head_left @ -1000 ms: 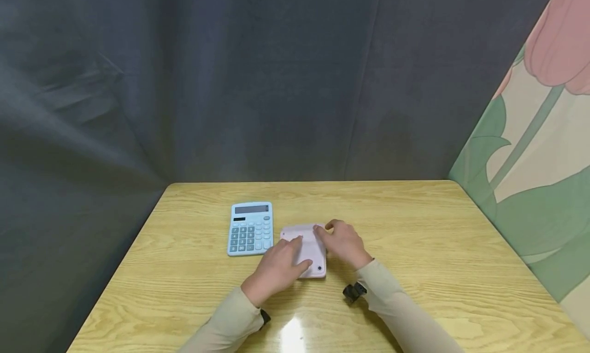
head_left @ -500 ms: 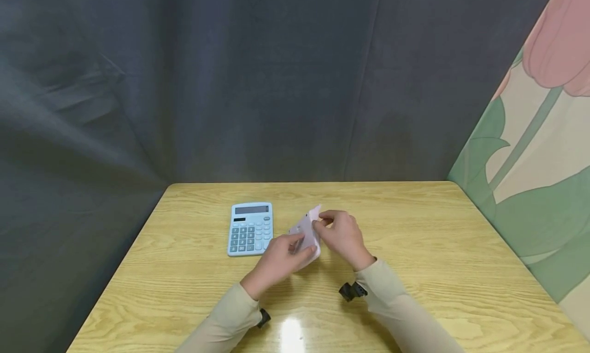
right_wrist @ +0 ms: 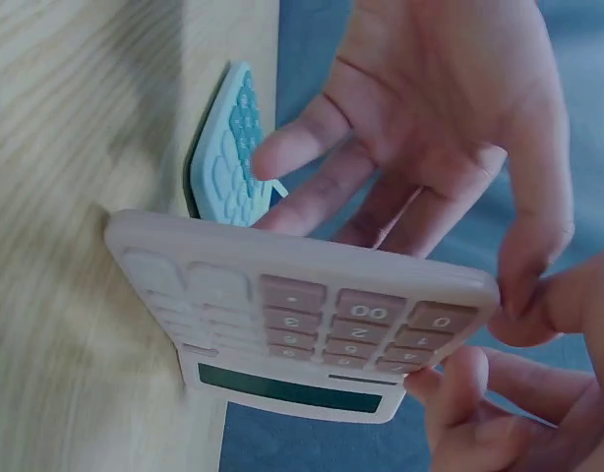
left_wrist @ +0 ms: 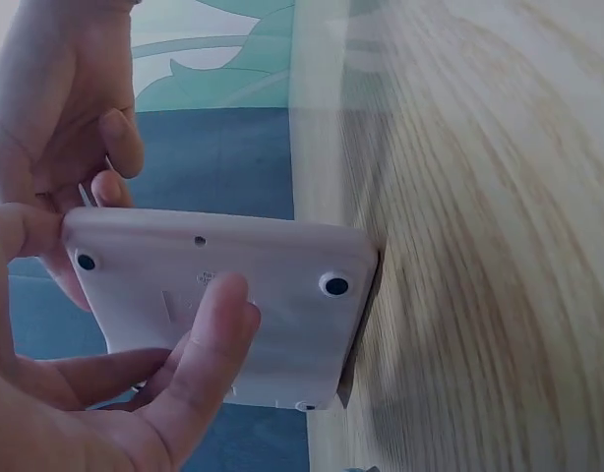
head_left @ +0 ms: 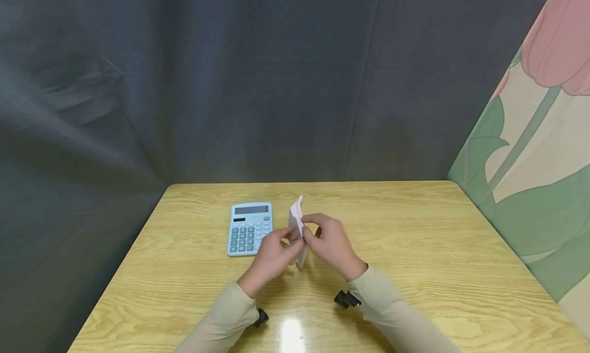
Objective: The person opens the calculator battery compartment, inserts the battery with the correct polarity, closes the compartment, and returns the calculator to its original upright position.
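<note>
A pink calculator (head_left: 296, 214) is tipped up on its side, its lower edge at the tabletop. Its back with round dark feet (left_wrist: 335, 286) faces the left hand; its keys and dark display (right_wrist: 290, 389) face the right. The left hand (head_left: 271, 254) holds it by the near end of the upper edge, thumb on the edge and fingers against the back. With thumb and index finger, the right hand (head_left: 333, 244) pinches the upper edge farther along. Left of both hands, a light blue calculator (head_left: 250, 230) lies face up, its lower right corner hidden by the left hand.
The wooden table (head_left: 415, 230) extends around the hands. A dark curtain (head_left: 295, 86) hangs behind it, and a flower-patterned panel (head_left: 544, 153) stands along the right side. Small black wrist cameras (head_left: 346, 299) sit below the cuffs.
The pink calculator, lying face down a second ago, has been tilted up onto its side. Both hands have curled round its edge, and the right hand has shifted left. The blue calculator has not moved.
</note>
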